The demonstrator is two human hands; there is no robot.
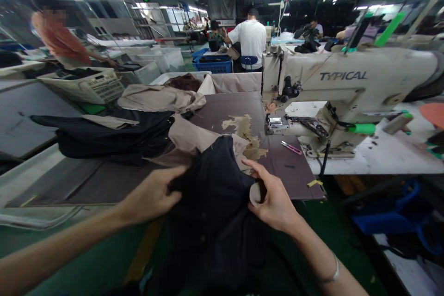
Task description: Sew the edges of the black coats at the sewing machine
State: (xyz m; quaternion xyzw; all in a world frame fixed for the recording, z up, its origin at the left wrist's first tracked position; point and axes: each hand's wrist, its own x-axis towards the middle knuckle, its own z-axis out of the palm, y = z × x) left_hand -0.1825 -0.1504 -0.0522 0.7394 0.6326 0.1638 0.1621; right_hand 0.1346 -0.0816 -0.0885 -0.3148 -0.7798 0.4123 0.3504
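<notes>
A black garment (208, 194) hangs in front of me, with a beige lining (190, 141) showing above it. My left hand (151, 194) grips the black cloth's left side. My right hand (274, 199) pinches its right edge, where a pale fold of cloth (255, 194) shows between thumb and fingers. Behind them lies a brown work board (239, 120) with worn patches. More black cloth (114, 134) and a beige piece (161, 98) lie on the bench to the left.
A white "TYPICAL" sewing machine (343, 76) stands to the right, with pink-handled snips (291, 148) near its base. Plastic bins (159, 60) and a blue crate (213, 64) stand beyond the board. Co-workers (247, 39) sit and stand farther back.
</notes>
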